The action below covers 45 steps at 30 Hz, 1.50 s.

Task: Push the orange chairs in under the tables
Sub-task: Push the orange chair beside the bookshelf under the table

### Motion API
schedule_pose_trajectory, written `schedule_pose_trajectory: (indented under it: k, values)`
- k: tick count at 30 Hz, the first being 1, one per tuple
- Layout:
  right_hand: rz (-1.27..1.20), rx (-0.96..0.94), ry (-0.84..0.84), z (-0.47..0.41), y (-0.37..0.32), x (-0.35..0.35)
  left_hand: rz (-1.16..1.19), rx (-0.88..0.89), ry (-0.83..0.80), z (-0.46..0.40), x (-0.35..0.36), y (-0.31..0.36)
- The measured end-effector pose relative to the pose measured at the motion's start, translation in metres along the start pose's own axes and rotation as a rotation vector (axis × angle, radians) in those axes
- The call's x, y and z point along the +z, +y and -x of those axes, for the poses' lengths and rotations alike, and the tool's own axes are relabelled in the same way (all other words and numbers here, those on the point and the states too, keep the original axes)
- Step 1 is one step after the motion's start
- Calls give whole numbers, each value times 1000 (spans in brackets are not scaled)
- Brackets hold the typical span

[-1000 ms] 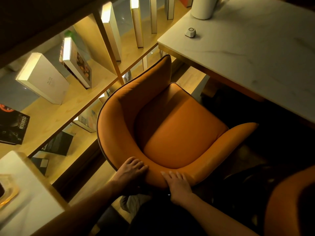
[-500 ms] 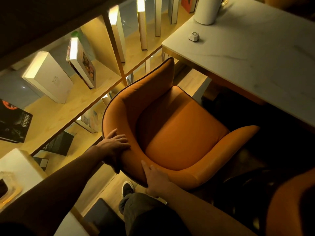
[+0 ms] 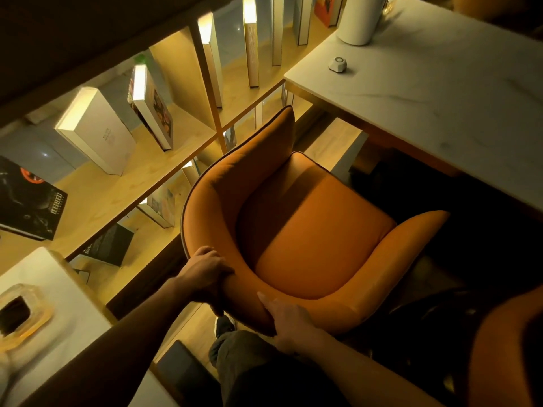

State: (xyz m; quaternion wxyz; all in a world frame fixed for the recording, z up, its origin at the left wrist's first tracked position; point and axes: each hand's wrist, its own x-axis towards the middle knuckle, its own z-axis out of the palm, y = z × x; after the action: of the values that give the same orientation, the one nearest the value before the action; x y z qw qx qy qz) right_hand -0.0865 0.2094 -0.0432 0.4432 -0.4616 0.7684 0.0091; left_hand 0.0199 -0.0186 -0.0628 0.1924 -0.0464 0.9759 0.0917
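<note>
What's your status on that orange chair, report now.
Left hand and right hand gripping the backrest of the orange chair. Seat not yet under the white table. Path looks clear.

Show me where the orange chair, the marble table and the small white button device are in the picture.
orange chair (image 3: pixel 320 230): head view, on the seat cushion.
marble table (image 3: pixel 440 92): head view, on the bare top.
small white button device (image 3: pixel 338 65): head view, on its top face.

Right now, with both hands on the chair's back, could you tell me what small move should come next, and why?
Probably a steady push toward the marble table: the left hand and right hand both grip the orange chair at its backrest rim, and the whole seat sits outside the table edge.
</note>
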Motion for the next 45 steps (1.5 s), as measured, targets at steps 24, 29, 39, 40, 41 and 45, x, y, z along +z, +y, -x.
schedule_pose_trajectory:
  k: [24, 29, 39, 40, 41, 45]
  values:
    - [131, -82, -105, 14, 62, 27, 18, 105, 58, 28, 17, 55]
    - [118, -147, -162, 7, 69, 20, 56, 95, 33, 25, 18, 53]
    - [88, -178, -162, -15, 72, -12, 123, 53, -71, -3, 0, 30]
    - [88, -177, -160, -17, 72, -15, 123, 51, -64, -5, -1, 26]
    - [87, -175, -159, -20, 72, -17, 125, 55, -51, -8, 0, 23]
    - [67, -163, -187, -26, 72, -29, 100, 61, -37, -14, -1, 15]
